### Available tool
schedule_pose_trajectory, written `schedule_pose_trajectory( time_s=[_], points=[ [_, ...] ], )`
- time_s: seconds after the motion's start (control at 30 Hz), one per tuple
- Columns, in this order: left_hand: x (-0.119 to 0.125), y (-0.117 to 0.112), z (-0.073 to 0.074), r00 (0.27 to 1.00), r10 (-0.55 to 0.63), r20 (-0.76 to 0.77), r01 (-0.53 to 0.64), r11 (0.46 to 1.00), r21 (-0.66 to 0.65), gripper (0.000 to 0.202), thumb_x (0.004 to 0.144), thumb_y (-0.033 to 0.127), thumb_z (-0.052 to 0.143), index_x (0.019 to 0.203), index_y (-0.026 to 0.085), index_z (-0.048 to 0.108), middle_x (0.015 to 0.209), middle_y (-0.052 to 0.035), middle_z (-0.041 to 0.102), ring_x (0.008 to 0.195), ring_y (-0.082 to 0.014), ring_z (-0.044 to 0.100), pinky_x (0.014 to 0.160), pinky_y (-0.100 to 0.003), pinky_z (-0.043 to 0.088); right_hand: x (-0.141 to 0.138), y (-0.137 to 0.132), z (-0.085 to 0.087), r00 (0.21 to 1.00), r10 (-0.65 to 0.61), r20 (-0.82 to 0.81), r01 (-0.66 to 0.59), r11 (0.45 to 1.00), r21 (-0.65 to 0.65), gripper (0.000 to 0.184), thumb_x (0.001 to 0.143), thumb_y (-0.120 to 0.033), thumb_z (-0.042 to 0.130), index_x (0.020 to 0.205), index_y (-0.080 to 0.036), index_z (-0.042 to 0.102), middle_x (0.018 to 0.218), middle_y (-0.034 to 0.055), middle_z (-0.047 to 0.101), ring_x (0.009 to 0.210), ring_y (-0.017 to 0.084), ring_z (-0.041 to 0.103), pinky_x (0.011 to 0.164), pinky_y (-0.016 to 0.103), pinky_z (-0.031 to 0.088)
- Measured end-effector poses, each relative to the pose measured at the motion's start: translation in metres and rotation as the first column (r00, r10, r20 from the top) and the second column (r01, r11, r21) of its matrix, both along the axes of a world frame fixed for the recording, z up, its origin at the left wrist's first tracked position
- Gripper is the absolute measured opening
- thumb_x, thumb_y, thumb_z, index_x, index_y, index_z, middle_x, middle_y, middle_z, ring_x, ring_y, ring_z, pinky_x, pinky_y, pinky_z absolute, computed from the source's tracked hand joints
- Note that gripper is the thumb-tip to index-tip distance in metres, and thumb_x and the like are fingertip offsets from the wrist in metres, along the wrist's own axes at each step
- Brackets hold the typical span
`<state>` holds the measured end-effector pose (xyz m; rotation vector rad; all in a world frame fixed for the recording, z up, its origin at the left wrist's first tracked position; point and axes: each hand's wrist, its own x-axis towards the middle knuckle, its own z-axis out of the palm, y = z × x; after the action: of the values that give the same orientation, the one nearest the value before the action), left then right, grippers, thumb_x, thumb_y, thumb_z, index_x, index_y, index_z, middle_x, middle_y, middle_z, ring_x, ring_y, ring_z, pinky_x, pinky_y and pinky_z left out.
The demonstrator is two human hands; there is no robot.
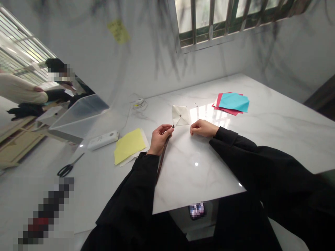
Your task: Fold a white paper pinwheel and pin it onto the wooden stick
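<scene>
- Stick (162,157) in my left hand (159,138), pinched between thumb and fingers; its long axis runs from my sleeve up and slightly right toward the far edge of the desk (274,118).
- Its tip meets the white paper pinwheel (180,115), which sits out in the middle of the desk, just beyond both hands.
- My right hand (202,128) rests curled on the desk just beside the pinwheel; I cannot tell if it holds anything.
- Yellow paper (129,145) lies near the left edge, by a white box (103,139) and scissors (68,168).
- Blue paper (233,101) over red paper (225,108) lies toward the far right corner.
- No writing is readable.
- White marbled, glossy desk; pale walls, a barred window (222,21), a yellow note (119,31) on the wall.
</scene>
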<state>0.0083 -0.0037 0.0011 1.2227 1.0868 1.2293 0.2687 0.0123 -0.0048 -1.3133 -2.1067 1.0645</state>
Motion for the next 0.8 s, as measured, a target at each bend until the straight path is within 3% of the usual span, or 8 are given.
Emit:
schedule_pose_trajectory(
  time_s=[0.1, 0.2, 0.33, 0.43, 0.5, 0.6, 0.7, 0.8],
  points=[
    [0.001, 0.002, 0.003, 0.992, 0.038, 0.124, -0.028, 0.997, -0.076, 0.049, 0.061, 0.037, 0.102, 0.099, 0.017, 0.078, 0.078, 0.0009, 0.070, 0.063, -0.0065, 0.059, 0.061, -0.020, 0.049, -0.002, -0.002, 0.001, 0.999, -0.031, -0.021, 0.031, 0.999, 0.011, 0.027, 0.084, -0.027, 0.057, 0.080, -0.015, 0.081, 0.070, 0.0007, 0.067, 0.065, 0.013, 0.051, 0.066, 0.028, 0.034],
    [0.000, 0.004, 0.006, 0.965, 0.074, 0.250, -0.033, 0.986, -0.163, 0.049, 0.065, 0.027, 0.100, 0.107, 0.017, 0.077, 0.082, 0.0013, 0.070, 0.065, -0.0057, 0.062, 0.062, -0.017, 0.051, -0.005, -0.007, 0.002, 0.991, -0.134, -0.023, 0.135, 0.990, 0.042, 0.026, 0.084, -0.025, 0.058, 0.081, -0.015, 0.082, 0.066, -0.0003, 0.064, 0.064, 0.013, 0.049, 0.067, 0.028, 0.034],
    [0.000, 0.006, 0.011, 0.922, 0.073, 0.380, 0.019, 0.973, -0.232, 0.031, 0.077, 0.020, 0.093, 0.103, 0.015, 0.075, 0.081, 0.0023, 0.065, 0.065, -0.0045, 0.062, 0.060, -0.014, 0.051, -0.014, -0.022, 0.000, 0.941, -0.336, -0.046, 0.339, 0.929, 0.149, 0.027, 0.086, -0.025, 0.058, 0.087, -0.015, 0.084, 0.058, -0.0032, 0.052, 0.061, 0.013, 0.045, 0.067, 0.030, 0.032],
    [-0.001, 0.003, 0.017, 0.904, 0.038, 0.425, 0.101, 0.949, -0.300, 0.020, 0.085, 0.018, 0.085, 0.102, 0.012, 0.075, 0.078, 0.0017, 0.063, 0.064, -0.0041, 0.060, 0.058, -0.013, 0.049, -0.025, -0.039, -0.003, 0.921, -0.376, -0.106, 0.390, 0.902, 0.187, 0.027, 0.087, -0.027, 0.060, 0.091, -0.016, 0.084, 0.058, -0.0043, 0.049, 0.060, 0.013, 0.043, 0.065, 0.029, 0.031],
    [-0.001, 0.001, 0.020, 0.901, -0.004, 0.433, 0.162, 0.930, -0.329, 0.017, 0.088, 0.017, 0.082, 0.103, 0.012, 0.076, 0.078, 0.0007, 0.063, 0.065, -0.0053, 0.060, 0.059, -0.014, 0.049, -0.035, -0.052, -0.003, 0.945, -0.288, -0.158, 0.310, 0.940, 0.144, 0.029, 0.089, -0.035, 0.063, 0.096, -0.016, 0.083, 0.058, -0.0049, 0.048, 0.059, 0.013, 0.042, 0.063, 0.028, 0.030],
    [0.000, -0.002, 0.023, 0.893, -0.055, 0.446, 0.214, 0.925, -0.315, 0.018, 0.086, 0.019, 0.084, 0.101, 0.015, 0.075, 0.078, 0.0001, 0.064, 0.067, -0.0076, 0.061, 0.062, -0.017, 0.050, -0.052, -0.067, -0.001, 0.970, -0.084, -0.229, 0.089, 0.996, 0.012, 0.047, 0.094, -0.057, 0.064, 0.100, -0.014, 0.082, 0.059, -0.0048, 0.048, 0.058, 0.012, 0.040, 0.059, 0.027, 0.029],
    [0.000, -0.003, 0.022, 0.888, -0.045, 0.458, 0.197, 0.936, -0.290, 0.022, 0.082, 0.020, 0.087, 0.099, 0.019, 0.073, 0.081, 0.0007, 0.066, 0.070, -0.0093, 0.061, 0.066, -0.021, 0.050, -0.064, -0.071, 0.002, 0.956, 0.071, -0.286, -0.096, 0.993, -0.074, 0.063, 0.096, -0.071, 0.060, 0.106, -0.012, 0.081, 0.062, -0.0045, 0.050, 0.057, 0.010, 0.038, 0.057, 0.026, 0.028],
    [0.001, -0.002, 0.019, 0.884, -0.002, 0.467, 0.155, 0.945, -0.289, 0.022, 0.079, 0.019, 0.088, 0.094, 0.020, 0.072, 0.082, 0.0015, 0.066, 0.070, -0.0093, 0.060, 0.066, -0.022, 0.048, -0.068, -0.060, 0.004, 0.924, 0.195, -0.330, -0.240, 0.966, -0.101, 0.066, 0.092, -0.075, 0.066, 0.106, -0.012, 0.079, 0.063, -0.0053, 0.050, 0.056, 0.009, 0.037, 0.055, 0.025, 0.027]
  ],
)
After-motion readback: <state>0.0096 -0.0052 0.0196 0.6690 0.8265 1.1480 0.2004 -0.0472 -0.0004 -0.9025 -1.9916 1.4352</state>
